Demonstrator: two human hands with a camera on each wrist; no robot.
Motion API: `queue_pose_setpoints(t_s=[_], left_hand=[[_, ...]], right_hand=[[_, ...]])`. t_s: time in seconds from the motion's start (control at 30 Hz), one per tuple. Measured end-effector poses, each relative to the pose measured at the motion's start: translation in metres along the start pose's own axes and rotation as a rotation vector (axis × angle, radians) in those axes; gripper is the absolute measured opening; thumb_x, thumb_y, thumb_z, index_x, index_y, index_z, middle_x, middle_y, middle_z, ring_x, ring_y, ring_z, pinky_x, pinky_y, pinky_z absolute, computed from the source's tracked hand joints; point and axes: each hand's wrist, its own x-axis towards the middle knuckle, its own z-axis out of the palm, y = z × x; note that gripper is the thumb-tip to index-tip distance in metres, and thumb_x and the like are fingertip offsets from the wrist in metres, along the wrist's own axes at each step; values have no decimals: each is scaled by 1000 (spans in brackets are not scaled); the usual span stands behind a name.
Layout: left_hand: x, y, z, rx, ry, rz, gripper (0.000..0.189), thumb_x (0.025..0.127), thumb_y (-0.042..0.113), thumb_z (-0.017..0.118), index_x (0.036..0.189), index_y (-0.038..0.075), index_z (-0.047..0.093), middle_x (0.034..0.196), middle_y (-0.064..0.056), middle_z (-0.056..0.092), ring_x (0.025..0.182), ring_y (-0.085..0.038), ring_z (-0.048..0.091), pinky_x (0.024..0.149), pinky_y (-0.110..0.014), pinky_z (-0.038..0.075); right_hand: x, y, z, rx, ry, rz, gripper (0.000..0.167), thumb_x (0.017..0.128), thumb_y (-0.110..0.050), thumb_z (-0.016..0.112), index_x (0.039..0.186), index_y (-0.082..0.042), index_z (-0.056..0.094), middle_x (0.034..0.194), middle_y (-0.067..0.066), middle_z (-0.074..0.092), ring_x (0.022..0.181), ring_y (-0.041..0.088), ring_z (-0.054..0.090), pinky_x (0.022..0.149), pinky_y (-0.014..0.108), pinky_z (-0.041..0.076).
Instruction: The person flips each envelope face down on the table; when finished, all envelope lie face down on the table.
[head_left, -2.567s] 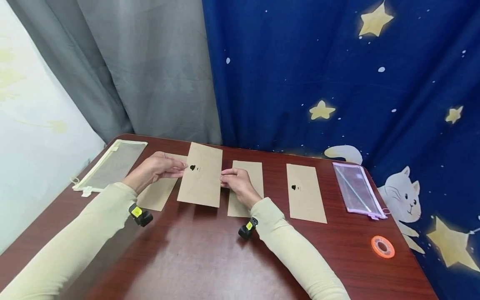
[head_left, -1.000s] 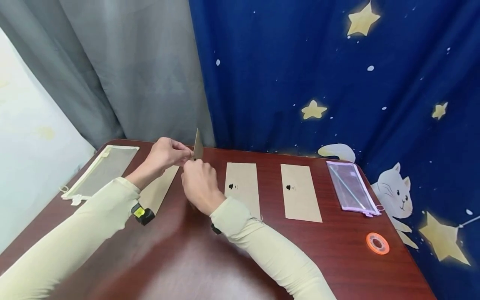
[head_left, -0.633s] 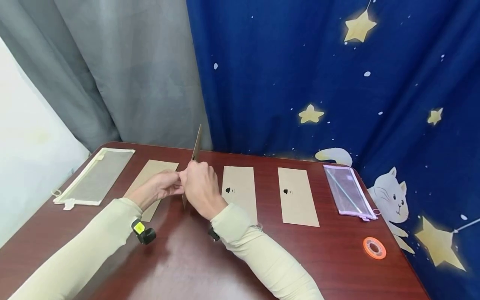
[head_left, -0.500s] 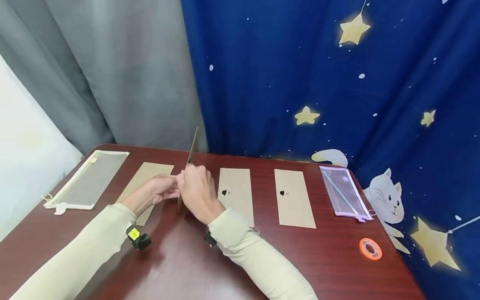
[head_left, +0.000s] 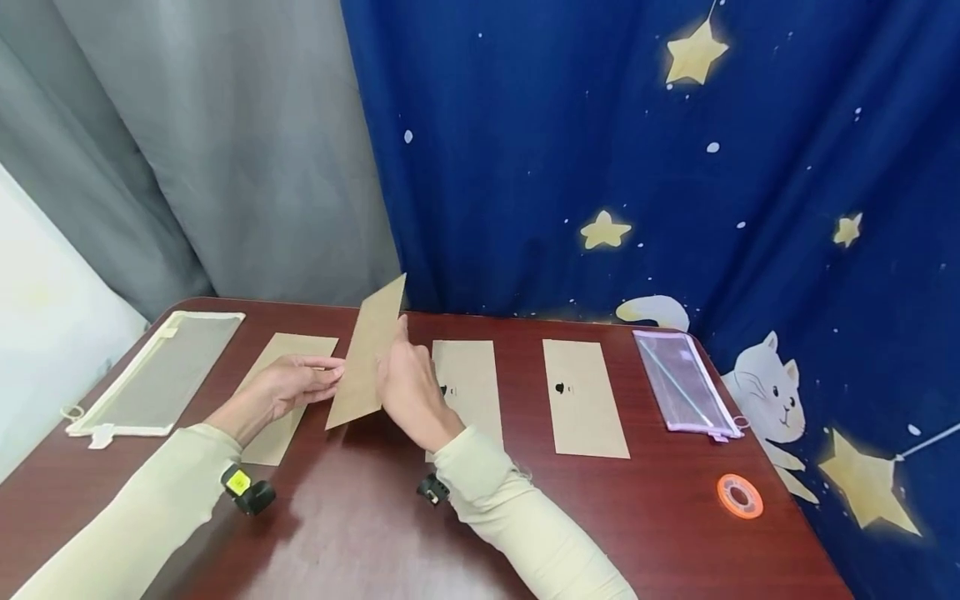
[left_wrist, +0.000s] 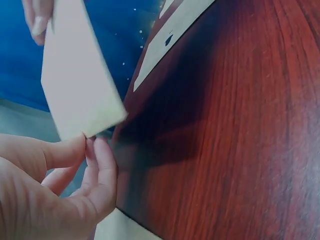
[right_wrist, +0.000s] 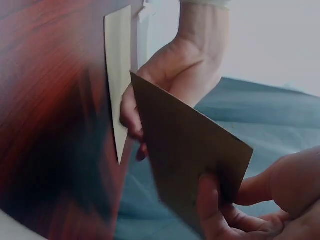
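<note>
A kraft-paper envelope (head_left: 366, 354) is held tilted above the table, its plain side towards the head camera. My left hand (head_left: 288, 387) pinches its left edge; in the left wrist view the thumb and forefinger meet at the paper's edge. On the opposite edge, my right hand (head_left: 412, 387) grips it, with the fingers lying against the dark underside in the right wrist view. Flat below lie a left envelope (head_left: 281, 433), a middle envelope (head_left: 472, 387) partly behind my right hand, and a right envelope (head_left: 587, 400) with a small black hat print.
A cream-edged mesh zip pouch (head_left: 176, 367) lies at the table's far left. At the right are a purple zip pouch (head_left: 686, 383) with a thin pale-blue stick inside and an orange tape roll (head_left: 739, 497). Curtains (head_left: 525, 167) hang behind the table (head_left: 360, 517).
The held envelope has turned from its hat-printed face, through edge-on, to its plain side. My right hand crossed to the left hand, then moved back to the envelope's right edge. The view has shifted.
</note>
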Motion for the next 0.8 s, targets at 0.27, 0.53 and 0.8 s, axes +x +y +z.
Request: queue_pose_setpoints(t_s=[0.27,0.53,0.8], left_hand=[[-4,2,-11,156,21,48,51,97,1,63,144,-9,46,90,11,68,80,-1,66,80,-20,61],[-8,2,-13,313,70,100,47,96,-1,62,139,-16,48,89,9,71,78,1,66,76,-22,62],[-11,0,0,593,193,144,33,91,2,70,118,-17,64,88,-13,76,71,-5,68,71,-26,64]], right_hand=[[5,23,6,116,72,8,29,97,-10,64,122,2,71,83,9,72,79,17,62,65,18,47],[7,37,12,272,-9,111,30,95,-3,66,124,5,68,77,13,76,60,15,71,54,11,45],[4,47,21,286,-90,194,15,93,0,68,104,3,76,74,14,75,65,28,75,46,15,47]])
